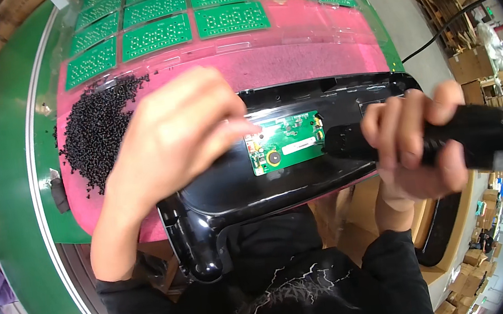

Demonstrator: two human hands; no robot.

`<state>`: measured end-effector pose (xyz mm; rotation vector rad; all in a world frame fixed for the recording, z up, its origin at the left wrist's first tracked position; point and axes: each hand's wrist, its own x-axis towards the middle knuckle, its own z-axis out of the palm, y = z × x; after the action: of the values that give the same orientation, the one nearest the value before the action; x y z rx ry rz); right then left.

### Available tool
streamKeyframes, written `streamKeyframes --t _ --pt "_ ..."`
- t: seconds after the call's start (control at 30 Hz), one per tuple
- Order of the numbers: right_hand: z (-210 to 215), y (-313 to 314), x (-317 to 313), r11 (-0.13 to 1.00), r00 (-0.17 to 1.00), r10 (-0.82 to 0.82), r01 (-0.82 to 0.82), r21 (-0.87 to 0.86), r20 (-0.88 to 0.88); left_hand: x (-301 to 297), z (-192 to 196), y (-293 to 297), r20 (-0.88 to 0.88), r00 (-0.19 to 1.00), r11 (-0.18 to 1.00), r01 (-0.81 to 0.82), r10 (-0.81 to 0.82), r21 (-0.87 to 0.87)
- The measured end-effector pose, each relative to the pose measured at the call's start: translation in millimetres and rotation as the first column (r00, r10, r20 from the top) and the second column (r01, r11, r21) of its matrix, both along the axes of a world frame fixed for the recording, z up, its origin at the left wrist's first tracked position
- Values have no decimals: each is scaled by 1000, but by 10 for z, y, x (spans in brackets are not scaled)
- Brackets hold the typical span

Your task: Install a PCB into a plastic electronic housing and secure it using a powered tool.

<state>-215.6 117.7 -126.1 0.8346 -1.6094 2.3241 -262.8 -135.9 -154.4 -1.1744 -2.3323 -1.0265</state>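
Observation:
A green circuit board (pixel 290 143) with a round buzzer-like part and a white label lies in a glossy black plastic housing (pixel 236 187). Over the board's upper left corner, my left hand (pixel 181 125) has its fingers pinched together. Whatever is between those fingertips, if anything, is too small to make out. My right hand (pixel 416 143) is wrapped round a black power screwdriver (pixel 475 136), whose front end reaches the board's right edge. Its tip cannot be made out. Left of the housing, a heap of small black screws (pixel 94 129) is spread on the pink mat (pixel 314 55).
Rows of green circuit boards (pixel 155 36) sit in a clear plastic tray (pixel 232 47) at the far side of the green table (pixel 52 219). A black cable (pixel 443 27) runs at the right. An open cardboard box (pixel 359 213) stands below the near edge, and more cartons are at the right.

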Motion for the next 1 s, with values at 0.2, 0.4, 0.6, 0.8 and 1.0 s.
streamKeyframes --t 0.2,0.4,0.6,0.8,1.0 --pt "218 -293 33 910 955 158 -239 -338 -251 180 -13 173 -32 984 983 171 -174 -68" --pt "258 -314 66 952 962 127 -186 -243 -242 160 -78 169 -84 980 981 184 -180 55" --pt "233 -380 17 916 947 175 -257 -308 -271 143 -129 147 -119 977 976 190 -177 109" --pt "182 -402 -16 907 934 240 -313 -283 -264 107 -122 107 28 941 928 326 -336 179" --pt "12 -342 -5 952 960 280 -278 130 -4 -53 -163 28 -130 991 988 -20 41 153"
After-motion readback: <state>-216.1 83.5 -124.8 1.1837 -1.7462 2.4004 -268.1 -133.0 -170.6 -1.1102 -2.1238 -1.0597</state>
